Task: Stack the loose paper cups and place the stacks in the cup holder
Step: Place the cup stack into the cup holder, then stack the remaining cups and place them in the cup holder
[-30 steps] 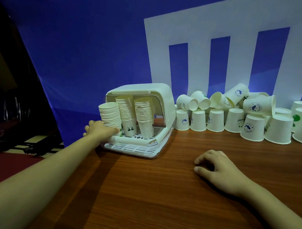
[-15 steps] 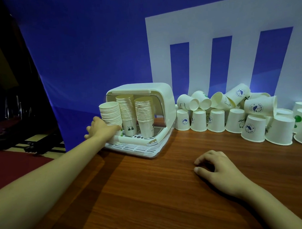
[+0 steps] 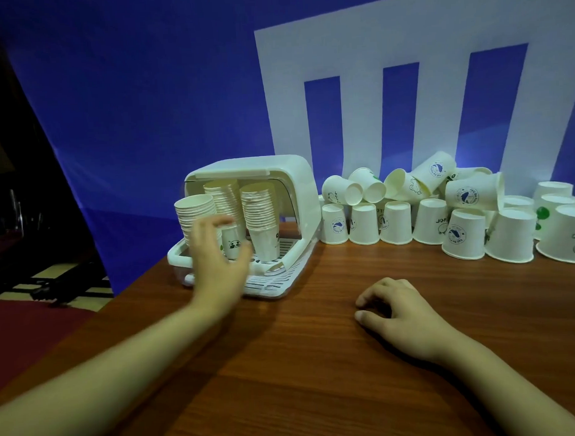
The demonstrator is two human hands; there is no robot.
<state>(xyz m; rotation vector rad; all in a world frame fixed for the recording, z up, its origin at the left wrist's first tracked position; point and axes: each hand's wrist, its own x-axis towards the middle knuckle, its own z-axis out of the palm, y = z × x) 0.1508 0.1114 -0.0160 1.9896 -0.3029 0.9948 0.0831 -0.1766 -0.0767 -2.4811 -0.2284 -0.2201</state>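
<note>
The white cup holder (image 3: 298, 188) stands with its lid raised at the table's left back. Three stacks of paper cups stand in it: a left stack (image 3: 194, 211), a middle stack (image 3: 222, 195) and a right stack (image 3: 260, 215). My left hand (image 3: 215, 256) hovers in front of the holder, fingers spread and blurred, holding nothing. My right hand (image 3: 393, 308) rests on the wooden table (image 3: 317, 363) with fingers loosely curled and nothing in them. A pile of loose paper cups (image 3: 442, 209), upside down or on their sides, lies to the holder's right.
A blue and white banner (image 3: 340, 85) hangs right behind the table. The table's left edge runs diagonally beside the holder, with dark floor (image 3: 29, 324) below it.
My left hand has let go of the left stack, which now stands in the holder, and has pulled back toward me. The right hand has not moved.
</note>
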